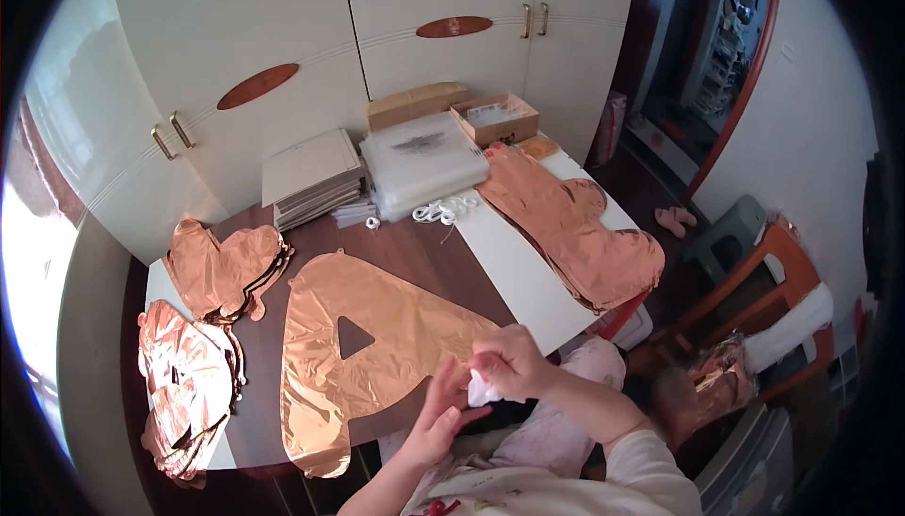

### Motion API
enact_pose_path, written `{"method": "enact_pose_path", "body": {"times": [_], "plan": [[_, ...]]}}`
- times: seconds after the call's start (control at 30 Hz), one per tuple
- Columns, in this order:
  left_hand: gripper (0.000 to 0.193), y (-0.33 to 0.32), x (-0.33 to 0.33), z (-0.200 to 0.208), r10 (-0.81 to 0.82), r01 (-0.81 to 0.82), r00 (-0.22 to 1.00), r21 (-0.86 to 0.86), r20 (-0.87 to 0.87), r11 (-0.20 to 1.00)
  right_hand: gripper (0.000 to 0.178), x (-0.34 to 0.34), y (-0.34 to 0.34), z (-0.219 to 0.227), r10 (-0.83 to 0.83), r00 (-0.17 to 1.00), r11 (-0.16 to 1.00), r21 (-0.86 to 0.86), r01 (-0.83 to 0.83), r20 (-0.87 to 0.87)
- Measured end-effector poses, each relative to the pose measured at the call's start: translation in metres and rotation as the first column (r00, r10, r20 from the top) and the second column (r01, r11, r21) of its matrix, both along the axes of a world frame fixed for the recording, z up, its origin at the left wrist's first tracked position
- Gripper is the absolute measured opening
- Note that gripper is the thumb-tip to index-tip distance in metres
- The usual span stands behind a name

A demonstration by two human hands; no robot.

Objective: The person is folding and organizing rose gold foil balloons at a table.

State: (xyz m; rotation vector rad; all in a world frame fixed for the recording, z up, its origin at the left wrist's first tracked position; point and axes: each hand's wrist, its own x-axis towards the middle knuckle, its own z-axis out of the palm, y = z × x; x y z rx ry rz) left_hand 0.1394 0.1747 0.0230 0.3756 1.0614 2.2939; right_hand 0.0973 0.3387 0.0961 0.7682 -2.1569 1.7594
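At the near edge of the desk (pixel 424 252) the person holds both hands together over a small white piece (pixel 485 391), perhaps a strip or wad of plastic or tape; what it is cannot be told. The right hand (pixel 514 360) is closed around its top, the fingers curled over it. The left hand (pixel 441 412) comes up from below with its fingers stretched out against the piece, touching it more than gripping.

Just beside the hands, a flat rose-gold foil balloon (pixel 358 356) shaped like a letter lies uninflated, its lower leg hanging over the near edge. It looks like the one being worked on, and nothing on it appears finished yet.

More flat foil balloons lie in piles: one at the left edge (pixel 226 271), one at the near left corner (pixel 184 384), and a long pile along the right edge (pixel 575 224). At the far edge sit stacked white envelopes (pixel 311 177), clear plastic packets (pixel 419 163), two cardboard boxes (pixel 495 120) and loose white ribbon (pixel 443 212). By the look of it, most of the work remains.
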Motion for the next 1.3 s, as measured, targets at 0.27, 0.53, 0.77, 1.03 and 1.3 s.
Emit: {"method": "enact_pose_path", "body": {"times": [0.27, 0.53, 0.77, 1.03, 1.3], "plan": [[0.028, -0.005, -0.009, 0.001, 0.178, -0.199, 0.949, 0.055, 0.26, 0.978, 0.022, 0.002, 0.008, -0.007, 0.076, 0.986, 0.941, 0.338, -0.021, -0.151], [0.02, -0.011, -0.028, 0.005, 0.111, -0.103, 0.994, -0.249, 0.019, 0.963, 0.035, -0.036, 0.061, -0.017, 0.009, 0.955, 0.832, 0.533, 0.158, -0.296], [0.025, -0.038, -0.027, 0.004, 0.245, -0.31, 0.941, -0.302, -0.235, 0.901, 0.018, -0.208, 0.233, -0.019, -0.718, 0.65, 0.514, 0.438, 0.737, -0.251], [0.012, -0.058, -0.023, 0.01, 0.467, -0.474, 0.88, -0.264, -0.092, 0.84, 0.006, -0.289, 0.296, -0.079, -0.79, 0.496, 0.2, 0.614, 0.764, -0.36], [0.053, -0.056, -0.039, 0.013, 0.447, -0.448, 0.894, 0.084, 0.03, 0.89, 0.059, -0.272, 0.266, -0.072, -0.388, 0.818, 0.851, -0.175, 0.495, 0.424]]}}
